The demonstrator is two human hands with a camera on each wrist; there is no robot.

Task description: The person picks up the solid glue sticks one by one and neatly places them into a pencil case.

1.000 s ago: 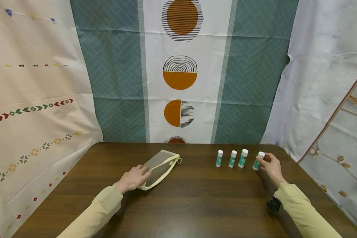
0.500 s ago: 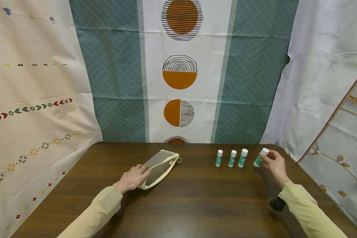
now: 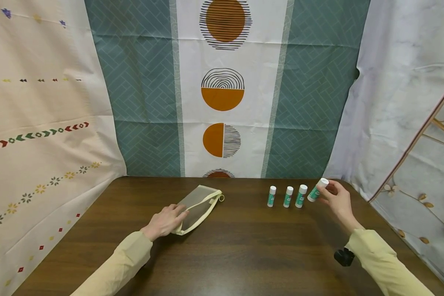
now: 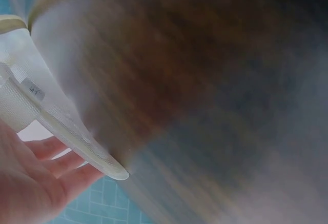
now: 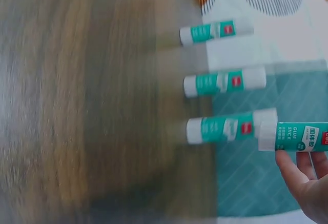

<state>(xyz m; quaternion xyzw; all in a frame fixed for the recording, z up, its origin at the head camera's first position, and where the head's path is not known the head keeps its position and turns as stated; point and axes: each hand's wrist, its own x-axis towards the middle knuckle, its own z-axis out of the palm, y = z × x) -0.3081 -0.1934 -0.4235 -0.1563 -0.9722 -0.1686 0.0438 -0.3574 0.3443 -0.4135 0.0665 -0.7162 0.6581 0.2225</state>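
In the head view, my left hand (image 3: 164, 223) rests on the near left end of a pale yellow mesh zip pouch (image 3: 199, 211) lying on the table. From the left wrist, the fingers (image 4: 77, 178) stretch out behind the edge of the pouch (image 4: 66, 126); the thumb is out of sight. My right hand (image 3: 337, 200) pinches a green glue stick with a white cap (image 3: 317, 190), tilted and lifted off the table. Left of it, three similar glue sticks stand upright in a row: one (image 3: 271, 196), another (image 3: 288, 197) and the closest (image 3: 301, 196).
The dark wooden table (image 3: 244, 250) runs back to a patterned curtain (image 3: 225, 102). Fabric hangings flank it, a cream one (image 3: 52, 135) at left and a white floral one (image 3: 399, 135) at right. A ring (image 3: 221, 198) sits at the pouch's far end.
My right hand has lifted the rightmost glue stick off the table, tilted it and brought it left toward the other three. My left hand and the pouch have stayed put.
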